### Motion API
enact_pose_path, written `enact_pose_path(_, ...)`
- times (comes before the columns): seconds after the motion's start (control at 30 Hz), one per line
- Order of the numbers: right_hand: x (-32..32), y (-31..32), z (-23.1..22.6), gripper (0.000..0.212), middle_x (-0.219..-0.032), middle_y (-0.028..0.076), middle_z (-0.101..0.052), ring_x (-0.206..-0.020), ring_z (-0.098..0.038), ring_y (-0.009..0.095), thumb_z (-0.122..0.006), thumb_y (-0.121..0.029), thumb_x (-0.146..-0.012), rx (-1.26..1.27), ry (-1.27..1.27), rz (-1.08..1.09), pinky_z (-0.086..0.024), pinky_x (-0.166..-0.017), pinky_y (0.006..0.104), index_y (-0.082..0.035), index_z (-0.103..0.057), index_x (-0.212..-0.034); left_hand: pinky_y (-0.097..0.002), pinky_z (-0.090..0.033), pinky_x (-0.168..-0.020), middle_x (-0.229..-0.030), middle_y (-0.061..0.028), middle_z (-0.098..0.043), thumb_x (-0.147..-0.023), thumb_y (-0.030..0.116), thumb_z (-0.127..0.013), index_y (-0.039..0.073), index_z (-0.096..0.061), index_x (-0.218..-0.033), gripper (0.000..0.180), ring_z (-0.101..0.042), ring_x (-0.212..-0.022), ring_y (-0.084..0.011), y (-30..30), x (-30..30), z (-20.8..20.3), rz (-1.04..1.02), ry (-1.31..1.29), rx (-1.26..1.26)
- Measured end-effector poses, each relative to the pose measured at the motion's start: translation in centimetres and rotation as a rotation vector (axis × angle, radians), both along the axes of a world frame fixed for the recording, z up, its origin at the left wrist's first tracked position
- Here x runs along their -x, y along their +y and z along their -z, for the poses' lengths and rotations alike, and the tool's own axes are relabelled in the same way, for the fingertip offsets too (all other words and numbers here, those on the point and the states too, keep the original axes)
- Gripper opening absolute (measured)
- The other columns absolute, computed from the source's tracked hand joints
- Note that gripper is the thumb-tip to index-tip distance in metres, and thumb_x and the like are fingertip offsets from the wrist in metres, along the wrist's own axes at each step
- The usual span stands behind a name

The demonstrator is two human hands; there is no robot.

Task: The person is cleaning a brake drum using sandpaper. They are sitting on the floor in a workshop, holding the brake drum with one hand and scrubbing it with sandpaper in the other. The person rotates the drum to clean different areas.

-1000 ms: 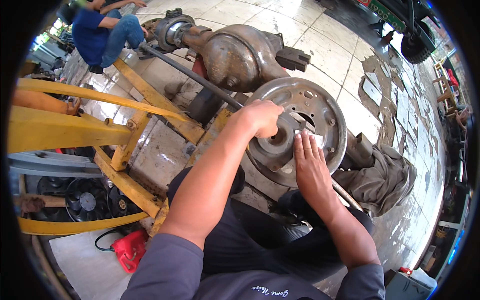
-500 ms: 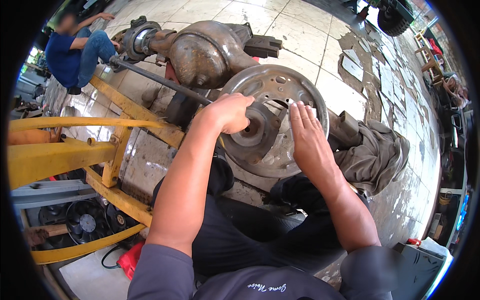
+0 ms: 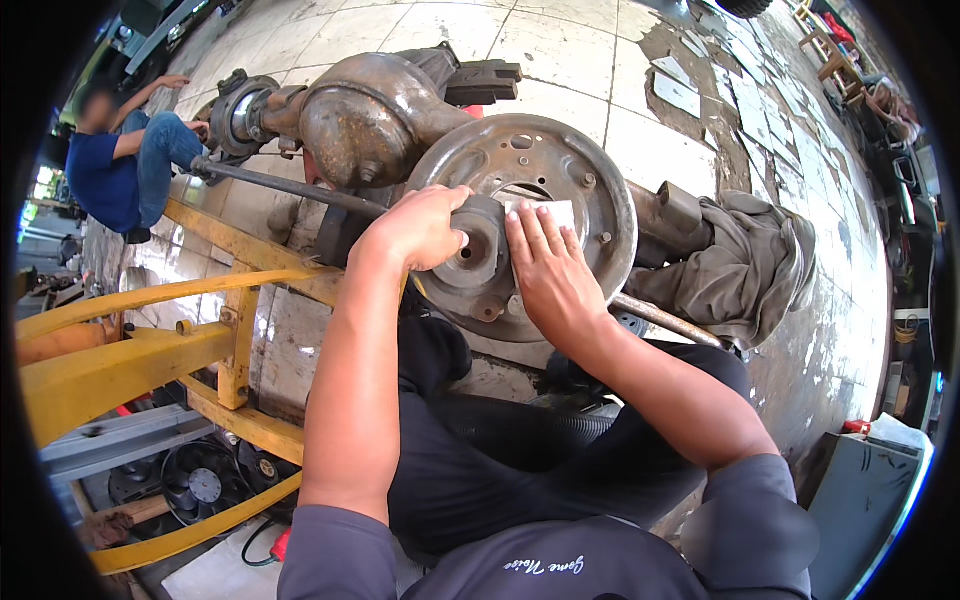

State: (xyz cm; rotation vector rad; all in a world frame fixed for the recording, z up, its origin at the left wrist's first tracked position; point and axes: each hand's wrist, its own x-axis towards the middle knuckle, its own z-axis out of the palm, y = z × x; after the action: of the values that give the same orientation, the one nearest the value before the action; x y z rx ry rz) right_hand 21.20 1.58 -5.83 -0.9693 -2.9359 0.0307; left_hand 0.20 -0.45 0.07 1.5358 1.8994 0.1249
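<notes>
My left hand [image 3: 415,230] is curled over the round flange [image 3: 485,275] at the end of a long axle shaft [image 3: 290,188], thumb and fingertips against its hub. The shaft reaches away to the far left. Under the straight, close-set fingers of my right hand [image 3: 555,265] lies a pale, squarish sheet [image 3: 560,213], pressed at the flange's right edge. Whether it is paper or sandpaper I cannot tell. Behind the flange is a large brown metal backing plate [image 3: 610,190] with holes and bolts. My right thumb is hidden.
A rusty axle housing [image 3: 365,120] lies beyond the plate. A grey-brown cloth [image 3: 750,265] drapes its right end. Yellow steel frame [image 3: 130,365] stands at left, with black fans [image 3: 205,485] below. At far left a person [image 3: 120,170] in blue crouches. A metal rod [image 3: 665,318] passes by my right forearm.
My right hand has slid left with the pale sheet, from over the backing plate to the flange's edge. My left hand stays on the flange. The whole view has shifted a little.
</notes>
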Motion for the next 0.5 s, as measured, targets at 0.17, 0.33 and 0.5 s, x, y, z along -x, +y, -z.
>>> enact_pose_path(0.17,-0.1,1.9,0.9,0.058,-0.157,0.022,-0.031,-0.146,-0.032,0.036,-0.042,-0.008,-0.096,-0.03,0.022,0.038,-0.031,-0.118,0.0475,0.005,-0.029,-0.151,-0.0357,-0.034,-0.116,-0.147,-0.0182,-0.048,-0.087,0.014,-0.069,0.003,-0.044,-0.146,0.065,-0.043,-0.138,-0.0302,0.2,-0.1,0.2,0.008,0.004,0.038)
enact_pose_path(0.33,-0.7,3.0,-1.0,0.06,-0.158,0.024,-0.029,-0.146,-0.031,0.037,-0.043,-0.01,-0.096,-0.014,0.032,0.011,-0.032,-0.117,0.0481,0.006,-0.026,-0.151,-0.0356,-0.034,-0.116,-0.147,-0.0181,-0.047,-0.087,0.015,-0.069,0.003,-0.044,-0.146,0.065,-0.043,-0.138,-0.0301,0.1,0.2,0.3,0.02,0.006,-0.002)
enact_pose_path(0.5,-0.1,2.5,0.8,0.062,-0.159,0.022,-0.028,-0.146,-0.031,0.036,-0.044,-0.008,-0.095,0.005,-0.027,0.027,-0.031,-0.118,0.0485,0.006,-0.024,-0.152,-0.0349,-0.033,-0.116,-0.148,-0.018,-0.046,-0.088,0.016,-0.069,0.003,-0.044,-0.146,0.065,-0.042,-0.139,-0.0293,0.1,0.3,0.2,0.021,0.012,0.023)
